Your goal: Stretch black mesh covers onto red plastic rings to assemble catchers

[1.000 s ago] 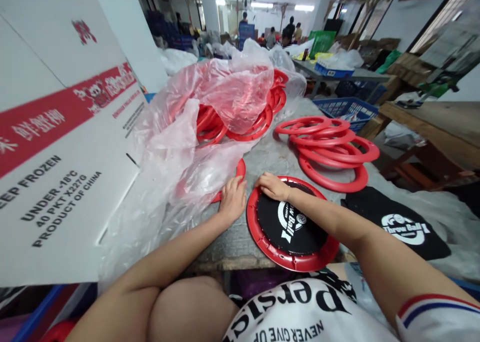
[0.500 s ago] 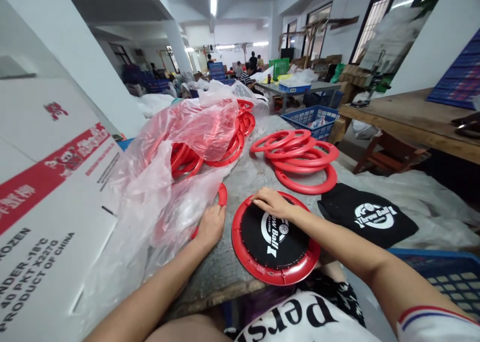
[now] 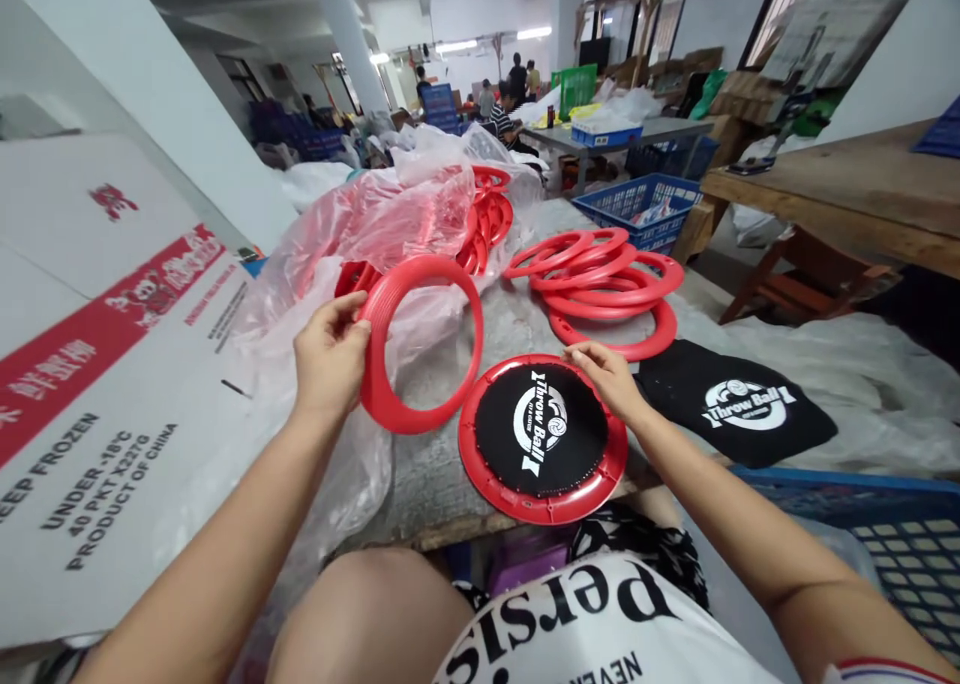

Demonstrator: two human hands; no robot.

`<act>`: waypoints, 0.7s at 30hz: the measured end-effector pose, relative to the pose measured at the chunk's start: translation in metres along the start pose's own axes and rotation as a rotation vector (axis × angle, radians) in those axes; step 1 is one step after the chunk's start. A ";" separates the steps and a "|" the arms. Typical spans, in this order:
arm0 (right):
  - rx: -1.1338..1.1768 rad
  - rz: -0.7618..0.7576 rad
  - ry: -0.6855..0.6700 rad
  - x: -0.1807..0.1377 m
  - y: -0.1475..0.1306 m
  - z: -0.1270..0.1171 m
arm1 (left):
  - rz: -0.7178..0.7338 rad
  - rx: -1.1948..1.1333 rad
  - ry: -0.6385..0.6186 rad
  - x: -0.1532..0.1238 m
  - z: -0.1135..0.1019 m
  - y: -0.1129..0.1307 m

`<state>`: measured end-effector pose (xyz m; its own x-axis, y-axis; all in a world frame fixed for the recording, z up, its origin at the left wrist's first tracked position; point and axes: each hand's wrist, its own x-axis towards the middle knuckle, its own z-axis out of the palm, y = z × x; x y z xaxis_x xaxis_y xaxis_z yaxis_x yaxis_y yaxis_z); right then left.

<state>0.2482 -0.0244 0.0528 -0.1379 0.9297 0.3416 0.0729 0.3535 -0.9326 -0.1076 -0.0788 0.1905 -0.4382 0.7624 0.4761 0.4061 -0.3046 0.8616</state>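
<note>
My left hand (image 3: 330, 357) grips a red plastic ring (image 3: 381, 314) by its left side, holding it tilted up above the table. In front of me lies a round disc (image 3: 495, 444) with black fabric stretched in a red rim and white "Throw Ball" lettering; it overhangs the table's front edge slightly. My right hand (image 3: 611, 376) has its thumb and fingers closed at the disc's upper right rim. Just beyond, several red rings (image 3: 652, 339) lie in an overlapping pile. Black printed fabric (image 3: 675, 399) rests to the right.
Clear plastic bagging (image 3: 405, 214) with more red rings covers the table's left side. A large white carton (image 3: 150, 364) stands at the left. Blue crates (image 3: 825, 484) sit at the lower right and behind the table. A wooden bench (image 3: 847, 199) is at the right; people work far back.
My left hand has lifted a red ring up from beside the plastic bagging. My right hand has moved from the disc's top to its upper right rim.
</note>
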 end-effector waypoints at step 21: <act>0.541 0.419 0.038 -0.022 -0.015 -0.007 | -0.528 -0.614 0.035 -0.045 0.027 0.044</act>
<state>0.2565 -0.0494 0.0603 -0.1702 0.9832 -0.0660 -0.3929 -0.1291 -0.9105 -0.0482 -0.1111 0.2020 -0.4777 0.8782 -0.0235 -0.3693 -0.1765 0.9124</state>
